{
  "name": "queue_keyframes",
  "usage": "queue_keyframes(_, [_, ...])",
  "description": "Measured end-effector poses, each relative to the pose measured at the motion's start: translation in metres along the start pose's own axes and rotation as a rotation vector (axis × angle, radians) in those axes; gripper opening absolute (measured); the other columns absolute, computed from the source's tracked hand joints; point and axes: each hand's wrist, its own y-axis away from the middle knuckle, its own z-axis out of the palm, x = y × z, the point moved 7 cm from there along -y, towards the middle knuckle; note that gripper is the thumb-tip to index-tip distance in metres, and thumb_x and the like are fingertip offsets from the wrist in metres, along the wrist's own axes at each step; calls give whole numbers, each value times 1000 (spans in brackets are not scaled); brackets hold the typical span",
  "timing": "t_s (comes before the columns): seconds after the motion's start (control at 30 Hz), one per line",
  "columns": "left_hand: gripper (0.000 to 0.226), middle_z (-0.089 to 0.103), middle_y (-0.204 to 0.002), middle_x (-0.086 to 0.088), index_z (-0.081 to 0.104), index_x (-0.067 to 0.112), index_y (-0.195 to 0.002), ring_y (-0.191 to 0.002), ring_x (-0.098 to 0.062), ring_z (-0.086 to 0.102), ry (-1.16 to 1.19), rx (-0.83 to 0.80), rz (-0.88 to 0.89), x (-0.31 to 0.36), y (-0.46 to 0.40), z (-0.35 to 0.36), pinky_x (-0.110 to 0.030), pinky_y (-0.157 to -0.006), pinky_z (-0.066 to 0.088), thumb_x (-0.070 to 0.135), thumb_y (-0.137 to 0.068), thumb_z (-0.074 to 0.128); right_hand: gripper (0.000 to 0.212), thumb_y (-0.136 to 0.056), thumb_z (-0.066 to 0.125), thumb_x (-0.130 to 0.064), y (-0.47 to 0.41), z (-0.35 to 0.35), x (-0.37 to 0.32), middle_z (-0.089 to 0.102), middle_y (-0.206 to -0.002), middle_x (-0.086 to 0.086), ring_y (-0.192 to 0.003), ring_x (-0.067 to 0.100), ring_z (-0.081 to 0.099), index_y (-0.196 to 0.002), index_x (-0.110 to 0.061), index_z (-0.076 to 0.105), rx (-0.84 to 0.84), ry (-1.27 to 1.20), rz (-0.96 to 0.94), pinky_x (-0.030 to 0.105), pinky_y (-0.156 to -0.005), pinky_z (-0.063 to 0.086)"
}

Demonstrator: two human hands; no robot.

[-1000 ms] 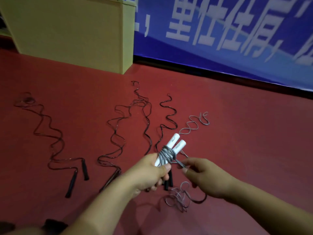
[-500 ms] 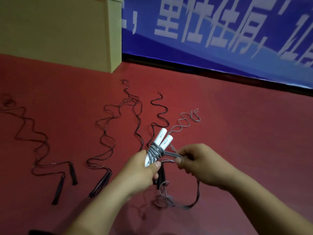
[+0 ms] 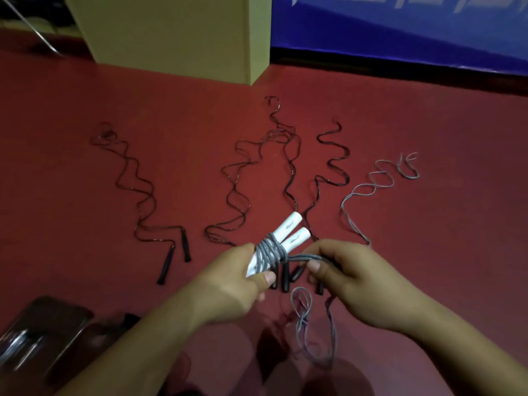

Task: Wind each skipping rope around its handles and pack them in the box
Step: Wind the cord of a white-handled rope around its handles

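The left hand grips a pair of white handles held side by side, the thumb pressed across their near ends while their far ends point up and away from the person. Several turns of grey rope are wound tightly round the middle of the handles. From that coil a doubled strand runs sideways into the right hand, whose thumb and curled fingers pinch it close to the handles. Below the right hand the rest of the grey rope hangs in loose loops that reach the red floor in front of the person, and a further wavy stretch of it lies farther out on the floor to the right.

Three black ropes wait on the floor. One lies towards the left, its two black handles close together at the near end. A second snakes through the middle, and a third lies just right of it; their black handles sit partly hidden behind the hands.

The yellow box stands on the floor at the far side, left of centre, well apart from the hands. A blue banner runs along the wall behind it on the right. Dark, shiny objects lie at the near left corner, too blurred to identify.
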Motion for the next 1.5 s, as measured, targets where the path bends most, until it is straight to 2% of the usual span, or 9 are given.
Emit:
queue_keyframes(0.17, [8,66,-67,7,62,20,-102,-46,4,50,19,-62,-83,-23,9,12,-22,-57,43,22,-94,61,11,-98,52,-21,0,28,4,61,-76,-10,-70,7,55,-92,-23,61,-145,136,-66,19,-61,38])
queue_keyframes(0.37, [8,68,-71,7,63,19,-102,-46,6,50,-60,-230,-77,-24,22,41,-17,-56,41,23,-94,63,13,-97,50,-30,0,34,-2,61,-83,-8,-80,15,56,-88,-24,58,-185,313,-166,37,-73,46])
queue_keyframes(0.53, [24,61,-65,9,64,39,-81,-51,-1,50,-9,-430,44,1,38,41,-14,-54,41,18,-94,63,22,-75,79,-37,-1,-1,-2,65,-70,-4,-66,8,56,-85,-21,68,-81,239,-19,23,-61,43])
queue_keyframes(0.73, [14,58,-68,2,59,7,-103,-53,-8,48,33,-610,51,15,45,52,-19,-50,39,19,-96,62,24,-66,88,-21,22,6,37,58,-62,-3,-57,11,47,-75,-13,67,-239,-432,377,26,-55,36])
queue_keyframes(0.87, [12,56,-68,3,58,13,-95,-53,-10,46,172,-693,107,32,48,54,-21,-46,38,25,-93,63,19,-66,79,-7,25,19,44,61,-64,2,-53,14,58,-73,-13,63,-192,-1113,475,23,-53,49])
queue_keyframes(1.03, [17,52,-68,-2,57,11,-97,-51,-11,42,428,-581,143,39,35,47,-22,-44,34,24,-87,60,29,-78,54,6,7,29,46,53,-63,-3,-54,8,39,-66,-20,62,-60,-1166,475,15,-40,30])
queue_keyframes(1.2, [9,50,-64,-1,54,6,-96,-46,-9,39,624,-226,-31,22,21,33,-20,-40,31,13,-97,58,35,-99,52,-25,6,50,54,50,-56,3,-44,11,39,-68,-14,61,57,-692,501,22,-44,30])
queue_keyframes(1.3, [14,51,-65,-3,53,10,-86,-46,-11,38,505,-16,-130,-3,12,22,-20,-40,31,12,-99,53,35,-99,52,-33,10,67,45,45,-54,1,-45,10,40,-79,-9,66,-7,-571,456,19,-44,34])
queue_keyframes(1.5, [12,61,-66,2,60,16,-84,-48,-7,47,116,84,-183,-46,8,20,-22,-49,37,20,-95,60,31,-94,60,-31,19,57,45,47,-48,-7,-41,4,40,-76,-6,63,-96,-173,408,13,-43,33])
